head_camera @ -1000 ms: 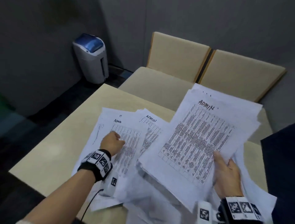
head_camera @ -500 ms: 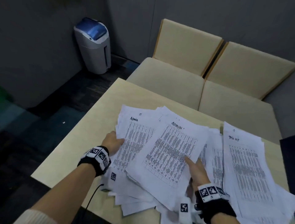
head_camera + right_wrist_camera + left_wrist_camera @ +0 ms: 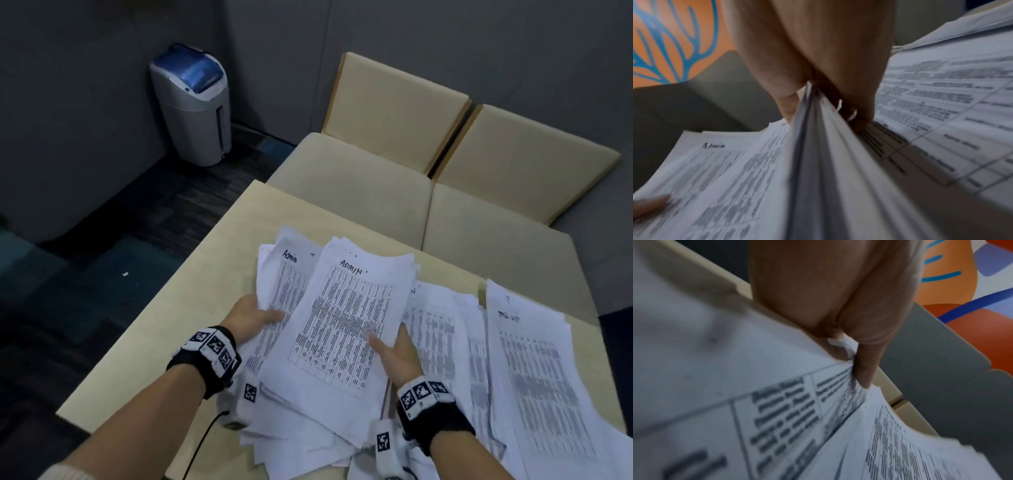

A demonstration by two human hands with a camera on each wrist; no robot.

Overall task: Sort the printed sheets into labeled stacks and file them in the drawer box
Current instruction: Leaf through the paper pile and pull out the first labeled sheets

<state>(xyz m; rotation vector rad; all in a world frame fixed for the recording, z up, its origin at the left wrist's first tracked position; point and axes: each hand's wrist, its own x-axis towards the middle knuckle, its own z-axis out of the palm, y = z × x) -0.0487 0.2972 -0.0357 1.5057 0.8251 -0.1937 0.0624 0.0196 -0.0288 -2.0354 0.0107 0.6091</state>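
Note:
Printed sheets lie in piles on the beige table (image 3: 191, 308). My right hand (image 3: 388, 344) pinches the right edge of a thick bundle headed "ADMIN" (image 3: 346, 322), thumb on top; the right wrist view shows the bundle's edge (image 3: 818, 146) between thumb and fingers. The bundle lies over a pile headed "Admin" (image 3: 289, 274). My left hand (image 3: 265, 313) grips that pile's left edge, and in the left wrist view its thumb (image 3: 865, 366) presses on the sheets (image 3: 777, 410). A "Task list" pile (image 3: 534, 370) sits at the right, with another pile (image 3: 435, 329) between.
Two beige cushioned seats (image 3: 359, 178) stand against the table's far edge. A grey bin with a blue lid (image 3: 193, 106) is on the dark floor at the far left. Loose sheets (image 3: 301, 452) overhang the table's near edge. No drawer box is in view.
My right hand has carried the ADMIN bundle left and set it over the Admin pile. My left hand has shifted from resting on that pile to gripping its left edge.

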